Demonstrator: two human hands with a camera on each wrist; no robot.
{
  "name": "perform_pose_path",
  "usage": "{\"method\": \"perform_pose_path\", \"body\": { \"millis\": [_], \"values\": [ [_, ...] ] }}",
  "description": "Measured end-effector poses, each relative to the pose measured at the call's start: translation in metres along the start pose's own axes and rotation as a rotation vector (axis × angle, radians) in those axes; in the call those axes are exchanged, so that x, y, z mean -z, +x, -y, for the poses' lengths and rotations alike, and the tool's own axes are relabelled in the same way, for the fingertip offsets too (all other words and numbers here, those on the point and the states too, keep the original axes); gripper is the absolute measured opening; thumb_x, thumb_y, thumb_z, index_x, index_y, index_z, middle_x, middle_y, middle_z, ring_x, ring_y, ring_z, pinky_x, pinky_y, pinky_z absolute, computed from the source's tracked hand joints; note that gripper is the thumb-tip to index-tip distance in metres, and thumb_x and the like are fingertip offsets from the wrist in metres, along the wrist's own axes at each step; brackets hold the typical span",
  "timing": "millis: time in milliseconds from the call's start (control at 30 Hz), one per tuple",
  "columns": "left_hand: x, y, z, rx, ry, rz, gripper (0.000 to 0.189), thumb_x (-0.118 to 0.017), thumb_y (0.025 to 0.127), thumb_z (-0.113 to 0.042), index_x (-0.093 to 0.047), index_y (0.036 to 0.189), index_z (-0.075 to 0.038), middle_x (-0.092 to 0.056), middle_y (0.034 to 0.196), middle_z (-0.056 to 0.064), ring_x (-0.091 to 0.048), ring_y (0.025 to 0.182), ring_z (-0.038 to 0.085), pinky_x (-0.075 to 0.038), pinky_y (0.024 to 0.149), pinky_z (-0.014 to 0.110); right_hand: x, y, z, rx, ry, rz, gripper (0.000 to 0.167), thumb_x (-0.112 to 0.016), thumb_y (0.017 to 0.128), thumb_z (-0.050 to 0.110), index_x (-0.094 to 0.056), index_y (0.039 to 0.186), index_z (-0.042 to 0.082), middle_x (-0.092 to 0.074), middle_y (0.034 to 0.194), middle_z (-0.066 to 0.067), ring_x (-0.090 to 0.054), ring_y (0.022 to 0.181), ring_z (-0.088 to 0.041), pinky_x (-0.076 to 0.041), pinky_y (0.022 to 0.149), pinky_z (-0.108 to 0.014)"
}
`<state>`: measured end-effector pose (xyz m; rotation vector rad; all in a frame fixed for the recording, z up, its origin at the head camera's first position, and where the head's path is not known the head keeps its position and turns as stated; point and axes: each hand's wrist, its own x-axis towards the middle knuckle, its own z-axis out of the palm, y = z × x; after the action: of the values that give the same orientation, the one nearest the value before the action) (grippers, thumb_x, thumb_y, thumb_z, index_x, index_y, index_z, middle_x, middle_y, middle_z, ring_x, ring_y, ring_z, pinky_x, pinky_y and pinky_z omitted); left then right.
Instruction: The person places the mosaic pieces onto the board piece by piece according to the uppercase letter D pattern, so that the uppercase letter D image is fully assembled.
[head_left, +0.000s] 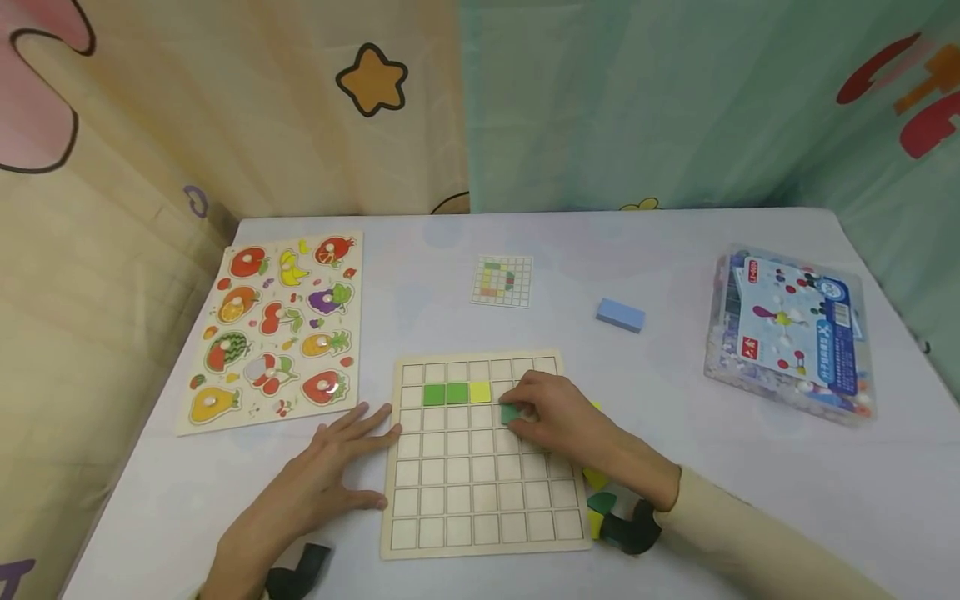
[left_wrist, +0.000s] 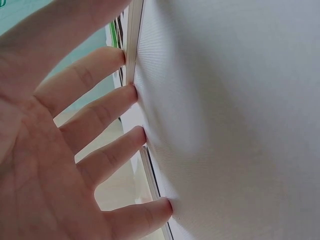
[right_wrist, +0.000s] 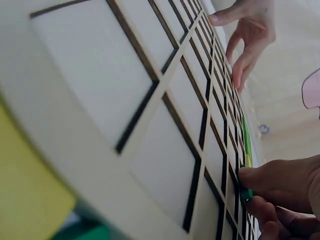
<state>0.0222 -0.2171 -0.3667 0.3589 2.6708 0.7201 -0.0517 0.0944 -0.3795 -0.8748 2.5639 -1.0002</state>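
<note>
A wooden grid board [head_left: 450,546] lies on the table in front of me. Two green squares [head_left: 446,393] and a yellow square [head_left: 480,392] sit side by side in its second row from the top. Just below and right of them, my right hand [head_left: 561,419] pinches a dark green piece [head_left: 509,412] between thumb and fingers; the right wrist view shows this green piece [right_wrist: 245,193] low over the grid. With fingers spread, my left hand [head_left: 322,471] touches the board's left edge; in the left wrist view its fingertips [left_wrist: 132,92] also meet the white tabletop.
Loose yellow and green pieces [head_left: 602,502] lie along the board's right side, partly under my right forearm. A small pattern card [head_left: 502,281] and a blue block [head_left: 620,316] are beyond the board. A fruit puzzle [head_left: 273,333] lies left, a clear plastic box [head_left: 791,333] right.
</note>
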Motion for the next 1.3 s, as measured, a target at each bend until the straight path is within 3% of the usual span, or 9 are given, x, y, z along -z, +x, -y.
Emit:
{"method": "perform_pose_path", "body": {
  "millis": [300,633,900,1067,1200,1300],
  "values": [
    [0.001,0.0,0.0,-0.001,0.002,-0.003,0.085,-0.092,0.06,-0.03,-0.059,0.138,-0.016,-0.041,0.154,0.003,-0.024,0.146,0.035,-0.014,0.111,0.07,-0.001,0.004,0.006,-0.015,-0.005,0.016,0.03,-0.077,0.082,0.002,-0.073,0.111,0.0,-0.065,0.092,-0.001,-0.058,0.079,-0.01,-0.051,0.066,-0.018],
    [0.0,0.0,0.0,0.007,-0.01,-0.003,0.086,-0.092,0.06,-0.029,-0.058,0.138,-0.016,-0.04,0.154,0.003,-0.024,0.146,0.034,-0.013,0.112,0.068,-0.001,0.004,0.009,-0.029,-0.017,0.05,0.034,-0.076,0.083,0.003,-0.071,0.117,-0.002,-0.062,0.093,-0.001,-0.053,0.076,-0.009,-0.048,0.062,-0.018],
    [0.0,0.0,0.0,0.005,0.008,-0.001,0.086,-0.092,0.06,-0.031,-0.058,0.138,-0.017,-0.04,0.154,0.002,-0.024,0.146,0.034,-0.014,0.112,0.069,-0.002,0.004,0.008,-0.031,-0.035,0.041,0.034,-0.077,0.083,0.002,-0.071,0.116,0.0,-0.065,0.097,-0.002,-0.058,0.082,-0.012,-0.05,0.066,-0.018],
    [0.0,0.0,0.0,-0.003,0.01,-0.009,0.085,-0.092,0.06,-0.029,-0.059,0.138,-0.016,-0.041,0.154,0.002,-0.025,0.146,0.034,-0.015,0.111,0.07,-0.001,0.002,0.006,0.014,-0.04,0.027,0.034,-0.078,0.082,0.004,-0.072,0.115,0.002,-0.066,0.097,-0.002,-0.059,0.082,-0.011,-0.052,0.068,-0.02],
    [0.001,0.001,0.0,-0.007,0.015,-0.017,0.085,-0.092,0.06,-0.028,-0.059,0.138,-0.015,-0.041,0.153,0.003,-0.025,0.146,0.035,-0.015,0.111,0.07,0.002,-0.002,0.004,0.058,-0.075,-0.01,0.032,-0.078,0.081,0.006,-0.074,0.112,0.005,-0.066,0.098,0.0,-0.057,0.08,-0.01,-0.051,0.068,-0.022],
    [0.0,0.001,0.0,-0.011,0.019,-0.019,0.085,-0.093,0.06,-0.028,-0.059,0.137,-0.015,-0.042,0.153,0.003,-0.026,0.145,0.035,-0.016,0.11,0.07,0.005,-0.006,0.002,0.042,-0.09,-0.027,0.032,-0.078,0.081,0.007,-0.074,0.112,0.007,-0.066,0.098,0.001,-0.053,0.078,-0.009,-0.048,0.066,-0.022]
  ]
}}
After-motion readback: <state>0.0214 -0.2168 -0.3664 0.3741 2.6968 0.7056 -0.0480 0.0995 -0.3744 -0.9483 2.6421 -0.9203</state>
